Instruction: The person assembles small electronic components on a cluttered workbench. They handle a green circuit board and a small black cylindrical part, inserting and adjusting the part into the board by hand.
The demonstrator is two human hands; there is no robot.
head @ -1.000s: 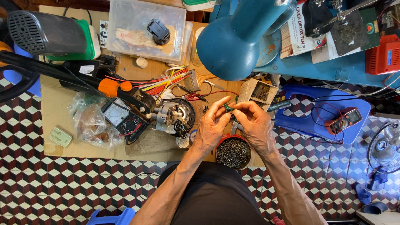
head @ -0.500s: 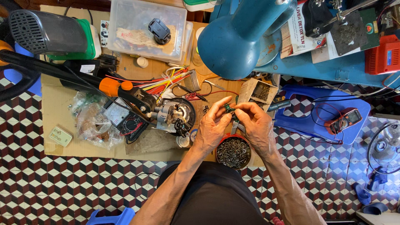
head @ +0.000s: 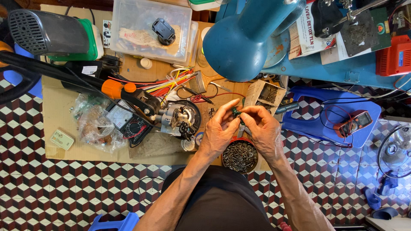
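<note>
My left hand (head: 221, 129) and my right hand (head: 262, 128) meet over a round red tin of screws (head: 239, 156). Together the fingertips pinch a small dark green part (head: 236, 113); its shape is mostly hidden by the fingers. Just left of my left hand lies a small motor assembly (head: 179, 119) with copper windings and coloured wires (head: 171, 83). Both forearms reach in from the bottom of the view.
A black multimeter (head: 128, 124) and a plastic bag of parts (head: 92, 126) lie on the cardboard sheet (head: 55, 107). A big teal fan body (head: 248, 34) stands ahead, a clear plastic box (head: 150, 28) behind. A blue stool (head: 334, 115) carries an orange meter (head: 353, 122).
Both hands stay together over the tin of screws; the fingers have shifted slightly on the small green part.
</note>
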